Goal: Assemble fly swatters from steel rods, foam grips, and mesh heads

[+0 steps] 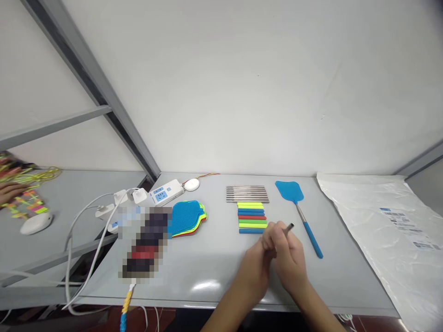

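My two hands meet in front of me over the grey table (214, 263). My right hand (289, 251) is closed around a thin metal rod (289, 227) whose tip pokes out above the fingers. My left hand (261, 253) is closed and pressed against the right one at the rod's lower end; what its fingers grip is hidden. Just beyond the hands lies a row of coloured foam handles (252, 217), with a set of bare metal rods (247, 194) behind them. A finished blue fly swatter (298, 210) lies to the right.
A stack of coloured swatter heads (188, 218) lies at centre left beside a white power strip (166, 191) and cables. A clear plastic bag (387, 221) covers the right side. Another person's hand (10, 191) rests by coloured parts on the neighbouring table at far left.
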The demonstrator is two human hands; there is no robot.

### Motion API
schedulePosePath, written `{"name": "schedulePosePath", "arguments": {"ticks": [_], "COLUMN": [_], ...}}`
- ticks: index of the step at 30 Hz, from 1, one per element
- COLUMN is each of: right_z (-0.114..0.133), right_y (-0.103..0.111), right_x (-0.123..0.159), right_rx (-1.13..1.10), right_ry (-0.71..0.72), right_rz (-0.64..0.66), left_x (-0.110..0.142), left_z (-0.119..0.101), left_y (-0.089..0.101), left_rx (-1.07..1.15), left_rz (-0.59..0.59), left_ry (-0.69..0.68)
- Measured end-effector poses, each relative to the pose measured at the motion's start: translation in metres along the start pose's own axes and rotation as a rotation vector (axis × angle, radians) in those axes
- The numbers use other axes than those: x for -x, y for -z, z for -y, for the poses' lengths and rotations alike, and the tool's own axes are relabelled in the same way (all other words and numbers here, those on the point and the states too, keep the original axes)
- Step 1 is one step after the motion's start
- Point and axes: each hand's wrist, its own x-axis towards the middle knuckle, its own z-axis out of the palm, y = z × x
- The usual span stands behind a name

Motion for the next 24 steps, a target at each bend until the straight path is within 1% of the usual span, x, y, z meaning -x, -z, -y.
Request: {"name": "schedulePosePath", "arguments": {"ticks": [3, 7, 9, 13, 19, 24], "right_z": [0.001, 0.001, -0.002, -0.010, -0.020, -0.026], "right_y": [0.007, 0.007, 0.004, 0.000, 0.003, 0.003], "right_x": [0.004, 0.003, 0.002, 0.004, 0.007, 0.007], "right_rx": [0.037, 0.002, -0.025, -0.009, 0.036, 0.048], "right_ry": [0.046, 0.049, 0.065, 0.069, 0.132, 0.119], "right_rz": [0.064, 0.136, 0.139, 0.140, 0.117, 0.110], "left_x": [0.000, 0.000, 0.000, 0.002, 0.002, 0.000], "left_z": [0.003, 0.009, 0.012, 0.015, 0.016, 0.014], "left_y": [-0.001, 0.000, 0.000, 0.000, 0.001, 0.002], "left_rx": [-0.002, -0.042, -0.061, -0.100, -0.111, -0.143], "left_rz": [0.040, 0.032, 0.025, 0.019, 0.064, 0.057], "left_ry": [-0.003, -0.072, -0.094, -0.072, -0.067, -0.050]}}
